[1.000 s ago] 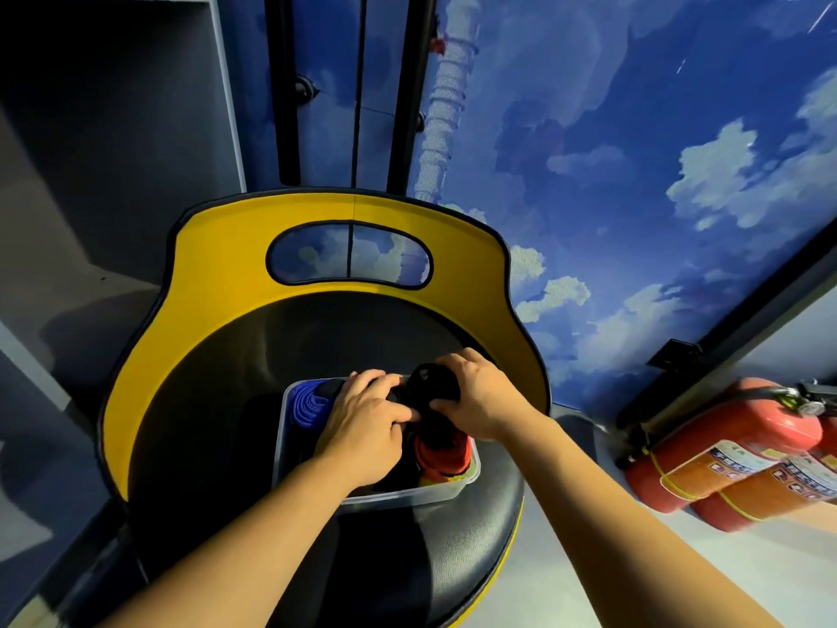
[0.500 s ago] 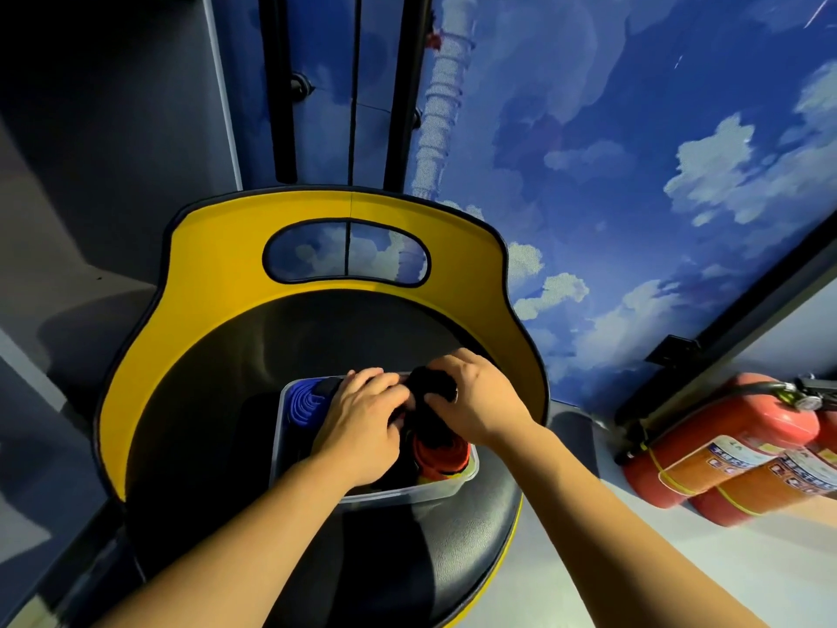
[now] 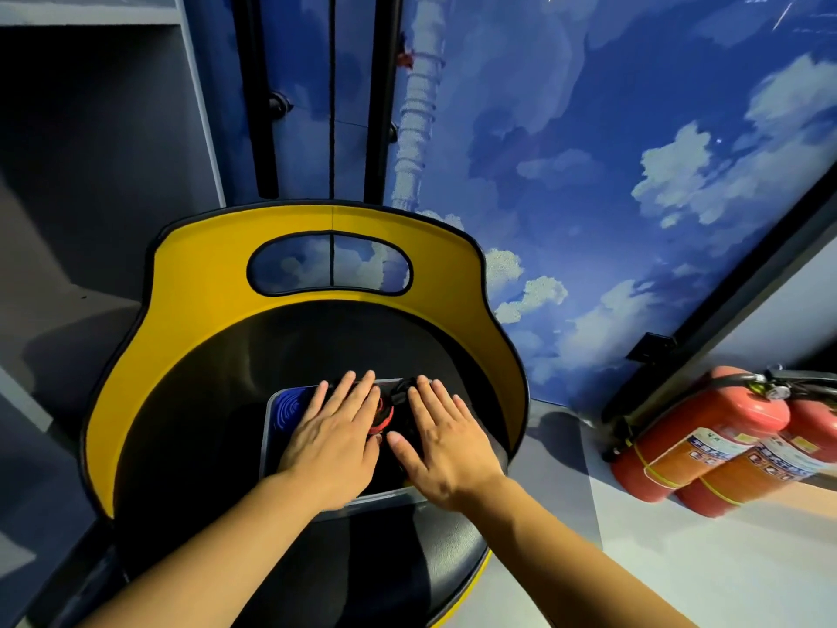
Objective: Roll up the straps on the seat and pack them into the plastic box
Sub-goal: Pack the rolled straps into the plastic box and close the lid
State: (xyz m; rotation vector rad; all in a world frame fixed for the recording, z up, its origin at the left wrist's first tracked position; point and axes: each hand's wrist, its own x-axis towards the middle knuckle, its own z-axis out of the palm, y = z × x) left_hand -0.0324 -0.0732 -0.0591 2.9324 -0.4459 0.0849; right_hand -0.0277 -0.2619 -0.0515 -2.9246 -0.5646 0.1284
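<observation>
A clear plastic box (image 3: 270, 428) sits on the black seat (image 3: 190, 446) of a round chair with a yellow backrest (image 3: 204, 274). Rolled straps fill the box: a blue roll (image 3: 286, 407) at its left, a red roll (image 3: 384, 417) and black rolls (image 3: 403, 392) between my hands. My left hand (image 3: 333, 439) lies flat, fingers straight, over the middle of the box. Just right of it, my right hand (image 3: 446, 446) is spread flat over the box's right side. Both palms face down on the rolls and cover most of them.
Two red fire extinguishers (image 3: 706, 441) lie on the floor at the right, against the blue cloud-painted wall (image 3: 589, 174). A grey shelf unit (image 3: 90, 151) stands to the left of the chair. Black vertical rails (image 3: 380, 97) run behind the backrest.
Both hands gripped a black roll and pushed it down into the box. Now they have let go and lie flat, fingers straight, on top of the rolls.
</observation>
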